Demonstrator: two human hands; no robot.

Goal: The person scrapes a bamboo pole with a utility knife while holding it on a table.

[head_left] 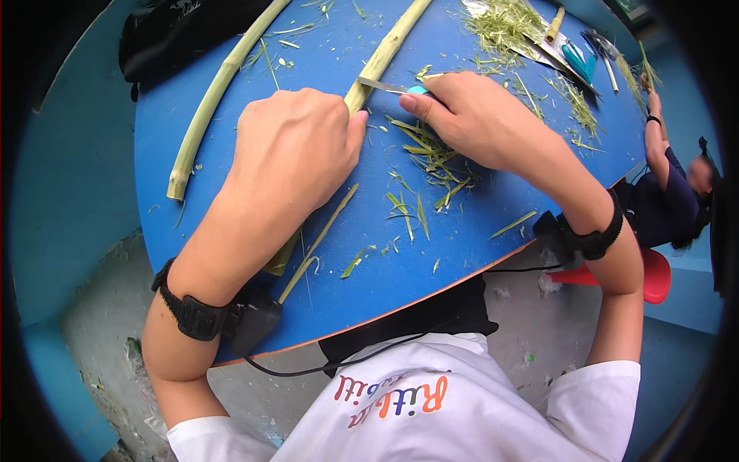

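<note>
My left hand (296, 146) is closed around the near end of a pale green jointed cane stalk (389, 50), which slants away toward the far edge of the table. In my right hand (481, 119) is a small knife (379, 85) with a turquoise handle, mostly hidden by my fingers. Its blade lies across the stalk just beyond my left fist. Thin green peelings (439, 165) are scattered below my right hand. To the left of my left hand rests a second cane stalk (219, 88). A long narrow strip (317, 245) lies beside my left forearm.
The blue table (400, 285) curves along its near edge. A black bag (185, 38) sits far left. At the far right are a heap of shavings (504, 27), a short cane piece (554, 25) and a turquoise-handled tool (579, 61). Another person (670, 185) is beyond, near a red stool (654, 277).
</note>
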